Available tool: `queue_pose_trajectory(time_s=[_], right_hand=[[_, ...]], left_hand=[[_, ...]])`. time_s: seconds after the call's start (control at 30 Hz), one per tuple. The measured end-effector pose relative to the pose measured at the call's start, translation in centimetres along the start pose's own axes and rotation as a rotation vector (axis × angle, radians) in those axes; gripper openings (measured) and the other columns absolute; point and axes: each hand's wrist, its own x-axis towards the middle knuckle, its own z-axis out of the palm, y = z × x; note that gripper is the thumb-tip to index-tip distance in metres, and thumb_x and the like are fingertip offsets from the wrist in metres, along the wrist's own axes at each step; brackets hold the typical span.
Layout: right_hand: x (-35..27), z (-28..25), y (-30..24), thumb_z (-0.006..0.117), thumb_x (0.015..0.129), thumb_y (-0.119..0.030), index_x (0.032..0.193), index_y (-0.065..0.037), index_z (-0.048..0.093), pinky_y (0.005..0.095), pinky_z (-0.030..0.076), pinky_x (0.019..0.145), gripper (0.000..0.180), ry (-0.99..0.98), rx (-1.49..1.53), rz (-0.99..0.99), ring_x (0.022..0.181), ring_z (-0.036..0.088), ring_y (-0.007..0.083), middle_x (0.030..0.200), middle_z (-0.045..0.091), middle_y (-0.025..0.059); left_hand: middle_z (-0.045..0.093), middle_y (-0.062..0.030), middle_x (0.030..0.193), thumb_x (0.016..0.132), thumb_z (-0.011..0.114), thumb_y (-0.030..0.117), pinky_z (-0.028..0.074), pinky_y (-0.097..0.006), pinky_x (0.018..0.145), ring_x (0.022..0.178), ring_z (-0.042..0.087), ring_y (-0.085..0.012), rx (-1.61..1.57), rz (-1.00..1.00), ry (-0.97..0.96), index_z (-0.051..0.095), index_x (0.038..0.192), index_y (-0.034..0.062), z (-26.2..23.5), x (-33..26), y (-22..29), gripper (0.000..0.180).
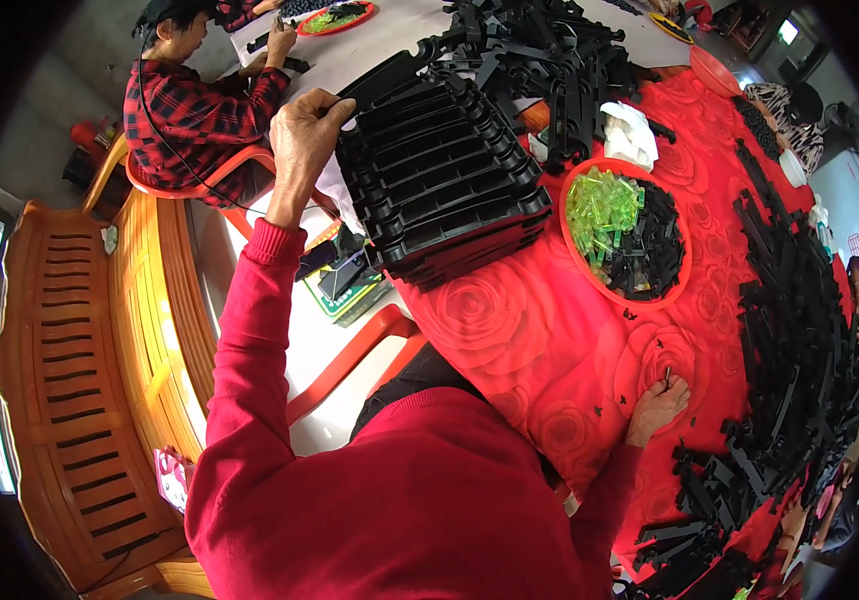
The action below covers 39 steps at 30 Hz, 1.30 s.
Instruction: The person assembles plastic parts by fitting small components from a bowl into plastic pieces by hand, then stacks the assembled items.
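My left hand (305,135) reaches out in a red sleeve and grips the edge of a tall stack of curved black plastic pieces (445,175) that stands at the table's left edge. My right hand (658,403) rests on the red rose-patterned tablecloth (540,340) with its fingers pinched on a small thin tool or part that points up. A red round tray (578,250) between the hands holds clear green plastic bits (602,205) and small black parts (655,250).
Long rows of black plastic pieces (790,300) cover the table's right side, and a loose heap (550,60) lies at the far end. A person in a red plaid shirt (195,105) works at the far left. A wooden bench (80,370) stands to my left. White cloth (630,135) lies near the tray.
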Motion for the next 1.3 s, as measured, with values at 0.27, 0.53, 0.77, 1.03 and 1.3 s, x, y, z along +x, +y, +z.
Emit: queue_pose_trajectory(time_s=[0.27,0.53,0.77,1.03,1.3], right_hand=[[-0.1,0.2,0.4,0.057,0.074,0.001,0.094,-0.003,0.053,0.0456,0.041,0.078,0.02,-0.004,-0.014,0.006,0.089,0.052,0.0357,0.091,0.055,0.0159],[0.0,0.0,0.1,0.057,0.075,-0.001,0.095,-0.003,0.052,0.0459,0.04,0.078,0.02,-0.011,-0.013,-0.021,0.089,0.053,0.0374,0.093,0.056,0.0176],[0.0,-0.4,-0.3,0.056,0.076,-0.001,0.092,-0.003,0.052,0.0465,0.041,0.078,0.017,-0.004,0.013,-0.005,0.088,0.052,0.0376,0.09,0.055,0.0174],[0.1,-0.2,-0.1,0.057,0.076,-0.001,0.092,-0.003,0.053,0.0464,0.041,0.077,0.017,-0.013,0.016,-0.002,0.089,0.052,0.0378,0.092,0.055,0.0174],[-0.2,0.2,0.4,0.056,0.074,0.001,0.093,-0.003,0.052,0.0465,0.04,0.077,0.019,0.02,0.001,-0.026,0.088,0.052,0.0383,0.092,0.056,0.0184]], left_hand=[[0.065,-0.0109,0.081,0.078,0.069,0.024,0.051,-0.038,0.059,0.07,0.066,-0.0285,0.495,0.468,0.176,0.063,0.08,0.0063,0.4,-2.5,4.1,0.019],[0.061,-0.0109,0.072,0.082,0.067,0.031,0.049,-0.04,0.052,0.061,0.063,-0.0294,0.522,0.564,0.045,0.058,0.077,0.0059,1.2,-5.7,6.2,0.027],[0.063,-0.0122,0.069,0.088,0.061,0.029,0.048,-0.042,0.056,0.063,0.063,-0.0335,0.288,0.523,-0.039,0.063,0.079,0.0065,-0.4,-2.8,4.9,0.024],[0.066,-0.0207,0.076,0.08,0.062,0.057,0.05,-0.046,0.067,0.077,0.065,-0.0371,0.374,0.297,-0.299,0.064,0.088,-0.0014,1.8,0.7,5.3,0.059],[0.066,-0.0239,0.091,0.073,0.073,0.031,0.05,-0.044,0.079,0.093,0.064,-0.0379,0.339,0.316,-0.387,0.055,0.113,-0.0018,3.5,1.3,4.2,0.055]])
